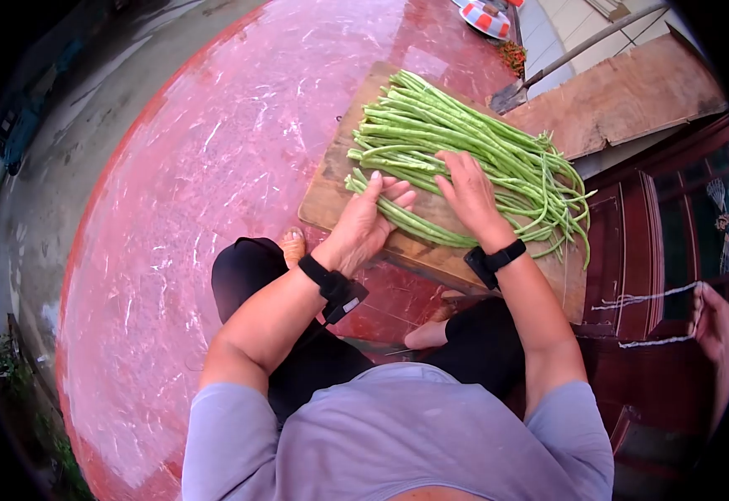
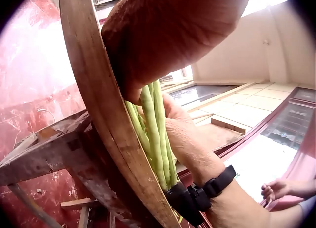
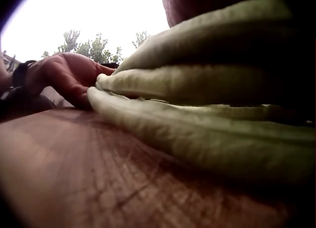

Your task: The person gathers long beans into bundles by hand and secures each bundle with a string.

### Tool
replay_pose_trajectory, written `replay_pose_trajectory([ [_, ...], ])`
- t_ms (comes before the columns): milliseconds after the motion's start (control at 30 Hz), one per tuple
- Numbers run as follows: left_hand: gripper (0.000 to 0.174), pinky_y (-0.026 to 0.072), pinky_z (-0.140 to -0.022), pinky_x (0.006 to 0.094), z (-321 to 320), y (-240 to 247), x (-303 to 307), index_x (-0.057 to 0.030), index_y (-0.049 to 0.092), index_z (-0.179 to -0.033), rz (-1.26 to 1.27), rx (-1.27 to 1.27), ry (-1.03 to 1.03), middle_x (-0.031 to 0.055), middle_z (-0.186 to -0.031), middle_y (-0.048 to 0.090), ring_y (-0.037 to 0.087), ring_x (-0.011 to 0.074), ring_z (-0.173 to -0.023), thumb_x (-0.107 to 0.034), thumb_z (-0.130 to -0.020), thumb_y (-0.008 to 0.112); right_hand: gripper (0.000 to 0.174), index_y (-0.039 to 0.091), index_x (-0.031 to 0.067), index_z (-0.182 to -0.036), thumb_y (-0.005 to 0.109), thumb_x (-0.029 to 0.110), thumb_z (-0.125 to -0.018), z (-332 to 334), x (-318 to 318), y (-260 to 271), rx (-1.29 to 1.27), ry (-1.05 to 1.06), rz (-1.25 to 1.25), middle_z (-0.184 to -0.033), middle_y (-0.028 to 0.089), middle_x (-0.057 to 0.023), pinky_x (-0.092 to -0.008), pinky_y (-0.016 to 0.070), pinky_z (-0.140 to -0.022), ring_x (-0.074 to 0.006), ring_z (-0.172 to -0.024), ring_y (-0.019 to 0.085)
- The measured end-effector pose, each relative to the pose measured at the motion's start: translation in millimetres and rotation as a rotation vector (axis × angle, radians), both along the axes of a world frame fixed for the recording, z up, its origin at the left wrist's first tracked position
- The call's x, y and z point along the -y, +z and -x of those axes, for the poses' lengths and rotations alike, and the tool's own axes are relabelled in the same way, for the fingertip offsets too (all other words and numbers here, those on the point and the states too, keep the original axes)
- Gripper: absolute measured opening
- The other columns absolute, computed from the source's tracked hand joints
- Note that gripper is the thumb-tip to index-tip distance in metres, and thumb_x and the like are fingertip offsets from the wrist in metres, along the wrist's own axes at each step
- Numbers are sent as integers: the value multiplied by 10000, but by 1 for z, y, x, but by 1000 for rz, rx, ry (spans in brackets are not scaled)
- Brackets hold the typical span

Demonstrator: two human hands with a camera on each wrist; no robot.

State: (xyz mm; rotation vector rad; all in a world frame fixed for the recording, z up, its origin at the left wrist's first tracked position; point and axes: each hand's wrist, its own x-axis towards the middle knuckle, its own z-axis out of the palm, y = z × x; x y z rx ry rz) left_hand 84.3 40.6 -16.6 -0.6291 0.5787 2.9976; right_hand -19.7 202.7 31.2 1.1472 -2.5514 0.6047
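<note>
The beans [image 1: 456, 125] lie in a broad pile on the board [image 1: 318, 196], their long axis running along the board's length. Seen from the head, they slant from its far left side toward its near right side. Their ends sit fairly close together at the board's left; at its right the thinner tips fan out, cross and curl, some reaching the board's edge.

A small bundle [image 1: 423, 227] of beans lies along the board's near edge, roughly parallel with the pile and bowed slightly toward the person. One end points to the board's left side, where the left hand [image 1: 370, 217] grasps it: the fingers are curled about the beans, with the thumb raised on the far side. The right wrist view also shows that hand around the bean ends, close above the board's surface.

The right hand [image 1: 470, 196] is over the near middle of the board, palm down among the beans, its thumb and fingers apart and loosely extended. Whether its hidden fingertips touch single beans, I cannot tell.

A shovel [image 1: 511, 96] and a plank [image 1: 623, 92] are beyond the board's right end. To the board's right, another person's hand [image 1: 715, 326] pinches a pale string [image 1: 661, 294]. Red floor [image 1: 214, 167] spreads to the board's left.
</note>
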Motion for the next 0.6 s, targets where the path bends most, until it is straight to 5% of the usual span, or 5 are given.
replay_pose_trajectory([
  [200, 283, 468, -936, 450, 2, -14, 4, -63, 537, -1044, 37, -35, -34, 28, -664, 582, 622, 255, -904, -338, -980, 512, 175, 582, 98, -928, 682, 107, -784, 8, 1, -6, -103, 62, -123, -978, 558, -89, -403, 474, -736, -290, -965, 552],
  [267, 298, 472, -928, 434, 3, -17, 7, -76, 560, -1085, 17, -36, -63, 25, -679, 589, 623, 228, -893, -339, -946, 579, 153, 552, 76, -932, 647, 119, -821, 3, 3, -6, -120, 103, 22, -907, 575, -120, -414, 469, -737, -322, -887, 571],
  [333, 308, 492, -900, 409, 5, -18, 7, -83, 567, -1100, 75, -45, -38, 14, -686, 588, 616, 204, -861, -344, -938, 593, 140, 543, 87, -968, 603, 162, -866, -7, 2, 0, 139, 40, 124, -867, 603, -136, -434, 475, -677, -338, -817, 602],
  [367, 405, 513, -879, 409, 4, -16, 8, -48, 496, -1230, 91, -72, -38, 25, -744, 600, 616, 210, -865, -346, -962, 549, 139, 536, 91, -980, 586, 175, -881, -13, 2, 2, 159, 19, 156, -864, 614, -138, -437, 477, -656, -339, -790, 612],
  [600, 411, 518, -867, 365, 4, -11, 8, -88, 475, -1303, 139, -150, 16, 93, -1168, 593, 590, 185, -948, -350, -986, 498, 121, 568, 100, -963, 587, 187, -882, -60, -14, 14, 341, -83, 188, -854, 635, -112, -417, 500, -640, -318, -788, 633],
])
